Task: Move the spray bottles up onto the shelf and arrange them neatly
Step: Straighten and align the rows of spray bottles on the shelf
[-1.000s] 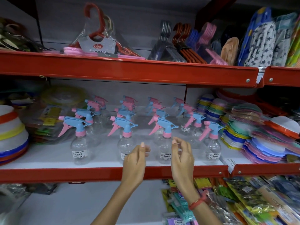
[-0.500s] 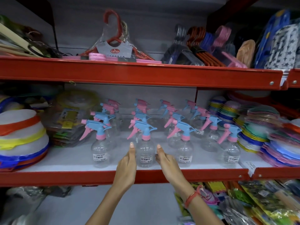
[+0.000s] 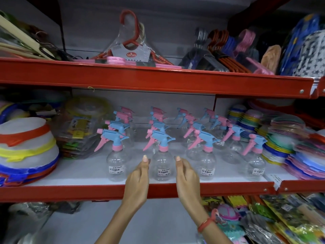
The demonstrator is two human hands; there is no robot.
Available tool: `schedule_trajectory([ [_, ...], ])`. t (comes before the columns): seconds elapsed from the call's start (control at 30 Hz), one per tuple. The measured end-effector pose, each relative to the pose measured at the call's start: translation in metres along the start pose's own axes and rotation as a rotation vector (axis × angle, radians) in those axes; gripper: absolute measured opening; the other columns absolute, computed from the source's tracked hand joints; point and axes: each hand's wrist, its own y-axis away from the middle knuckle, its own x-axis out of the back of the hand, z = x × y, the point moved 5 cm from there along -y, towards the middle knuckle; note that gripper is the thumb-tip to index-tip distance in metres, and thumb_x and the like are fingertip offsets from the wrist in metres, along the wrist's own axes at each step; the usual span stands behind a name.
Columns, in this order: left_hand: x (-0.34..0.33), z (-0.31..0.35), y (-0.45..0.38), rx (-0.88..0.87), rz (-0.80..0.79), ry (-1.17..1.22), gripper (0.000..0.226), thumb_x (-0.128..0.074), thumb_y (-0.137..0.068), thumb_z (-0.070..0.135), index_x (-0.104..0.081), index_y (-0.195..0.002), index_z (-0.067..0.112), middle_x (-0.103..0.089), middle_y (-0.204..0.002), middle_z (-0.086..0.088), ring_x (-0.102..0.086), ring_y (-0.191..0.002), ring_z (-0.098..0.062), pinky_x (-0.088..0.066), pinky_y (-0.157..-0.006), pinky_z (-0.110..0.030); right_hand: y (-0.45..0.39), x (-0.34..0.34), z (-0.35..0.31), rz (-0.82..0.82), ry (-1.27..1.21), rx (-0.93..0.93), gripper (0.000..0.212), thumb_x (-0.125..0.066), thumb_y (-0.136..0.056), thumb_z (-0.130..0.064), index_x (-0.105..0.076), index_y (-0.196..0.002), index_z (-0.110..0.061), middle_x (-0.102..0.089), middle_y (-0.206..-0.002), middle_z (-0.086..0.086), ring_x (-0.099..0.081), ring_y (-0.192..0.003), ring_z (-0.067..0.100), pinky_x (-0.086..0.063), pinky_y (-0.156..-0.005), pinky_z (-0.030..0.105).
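Observation:
Several clear spray bottles with blue and pink trigger heads stand in rows on the white middle shelf [image 3: 79, 175]. At the front, the second bottle from the left [image 3: 162, 166] sits between my two hands. My left hand [image 3: 139, 180] is just left of it, and my right hand [image 3: 186, 176] just right of it, both with fingers apart, beside the bottle without clearly gripping it. Other front bottles stand to the left [image 3: 117, 164], to the right [image 3: 207, 164] and far right [image 3: 255, 166]. Rear rows are partly hidden behind the front ones.
The shelf's red front lip [image 3: 70, 191] runs below the bottles. Stacked striped bowls [image 3: 26, 148] fill the left end; colourful plastic lids [image 3: 295, 152] fill the right. Packed hangers [image 3: 131, 48] lie on the upper red shelf [image 3: 158, 78]. Packaged goods [image 3: 281, 219] sit below right.
Both hands have dropped and shifted left from the third front bottle to flank the second one. The view has swung slightly, so the bottles sit further right in frame.

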Motion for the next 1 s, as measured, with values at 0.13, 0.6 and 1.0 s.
schedule_trajectory([
  [0.13, 0.042, -0.004, 0.007, -0.081, 0.297, 0.002, 0.055, -0.025, -0.097, 0.055, -0.069, -0.084, 0.025, -0.073, -0.089, 0.008, -0.066, -0.088, -0.003, -0.042, -0.08, -0.022, 0.012, -0.025, -0.018, -0.029, -0.063, 0.134, 0.019, -0.048, -0.098, -0.029, -0.065, -0.1, -0.023, -0.066, -0.098, -0.006, -0.06, -0.088, 0.006, -0.044, -0.078, 0.017],
  [0.6, 0.112, -0.036, -0.016, 0.132, 0.175, -0.085, 0.088, -0.009, -0.083, 0.076, -0.04, -0.145, 0.021, -0.055, -0.142, -0.011, -0.048, -0.132, -0.027, -0.031, -0.115, -0.045, 0.013, -0.125, -0.054, -0.542, 0.017, -0.121, 0.052, -0.017, -0.09, -0.07, -0.036, -0.051, -0.04, -0.039, -0.055, -0.007, -0.041, -0.062, 0.014, -0.033, -0.061, 0.026],
  [1.0, 0.119, -0.036, -0.015, 0.181, 0.096, -0.057, 0.079, -0.005, -0.073, 0.087, -0.059, -0.095, 0.034, -0.062, -0.131, -0.016, -0.054, -0.124, -0.029, -0.033, -0.098, -0.036, 0.019, -0.13, -0.043, -0.512, -0.011, -0.121, 0.08, -0.019, -0.087, -0.073, -0.059, -0.072, -0.005, -0.069, -0.083, 0.014, -0.061, -0.083, 0.027, -0.04, -0.074, 0.035],
])
